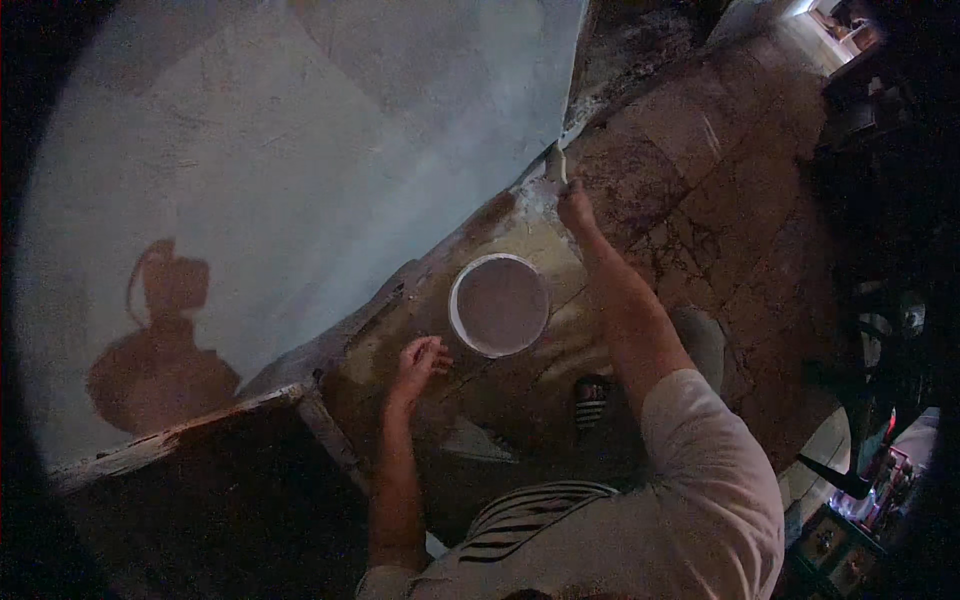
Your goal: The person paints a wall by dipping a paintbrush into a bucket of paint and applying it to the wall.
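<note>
Head | white-rimmed container [459,315]: contents unclear | left hand [422,362] loosely curled, fingers apart | right hand [575,206] clamped on tool [563,165]

We wear a loose, pale shirt [715,480] with short sleeves [690,410], and cloth [535,512] in black and white stripes. Our shoe [591,398] is dark with white stripes. Our left hand [423,357] and right hand [575,207] are bare.

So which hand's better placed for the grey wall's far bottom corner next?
Probably the right hand: it holds a slim pale tool by that corner. The left hand is near the round white-rimmed container.
</note>
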Demonstrator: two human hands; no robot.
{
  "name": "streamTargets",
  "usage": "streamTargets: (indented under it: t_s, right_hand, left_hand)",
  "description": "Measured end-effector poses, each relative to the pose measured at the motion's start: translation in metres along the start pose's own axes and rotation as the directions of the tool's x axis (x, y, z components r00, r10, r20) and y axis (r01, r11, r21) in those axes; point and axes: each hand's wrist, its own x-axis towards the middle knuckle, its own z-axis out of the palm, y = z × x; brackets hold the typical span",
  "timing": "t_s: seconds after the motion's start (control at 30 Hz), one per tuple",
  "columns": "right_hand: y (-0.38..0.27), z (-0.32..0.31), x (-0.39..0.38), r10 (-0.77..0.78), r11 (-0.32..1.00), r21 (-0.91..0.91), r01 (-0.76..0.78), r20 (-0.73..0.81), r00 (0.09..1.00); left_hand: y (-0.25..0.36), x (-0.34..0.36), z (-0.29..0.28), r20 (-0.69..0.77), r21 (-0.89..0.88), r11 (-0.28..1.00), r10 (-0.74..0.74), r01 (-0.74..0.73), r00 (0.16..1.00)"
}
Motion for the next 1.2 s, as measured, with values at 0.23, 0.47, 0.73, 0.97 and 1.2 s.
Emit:
streamTargets:
  t_s: [0.23,0.47,0.73,0.97,1.2]
  right_hand:
    - [-0.023,0.010,-0.067,-0.141,0.989,0.097,0.112,0.373,0.917]
    - [-0.053,0.003,-0.075,-0.468,0.880,0.143,0.453,0.427,0.774]
    - [0.047,-0.042,-0.004,-0.176,0.955,-0.208,0.209,0.169,0.970]
    - [-0.016,-0.006,-0.029,0.150,0.870,0.458,-0.185,0.111,0.982]
    - [-0.040,0.018,-0.083,-0.233,0.972,0.043,0.231,0.290,0.928]
  left_hand:
    - [0.011,0.004,0.011,0.018,0.014,1.000,-0.003,0.003,1.000]
    - [0.013,0.008,0.018,0.001,0.009,1.000,-0.027,0.027,1.000]
    - [0.026,0.010,0.035,0.030,0.029,0.998,-0.059,0.058,0.998]
    - [0.017,-0.006,0.011,-0.060,-0.020,0.996,-0.086,0.085,0.994]
    - [-0.002,0.011,0.005,-0.064,0.012,0.999,-0.051,0.052,0.997]
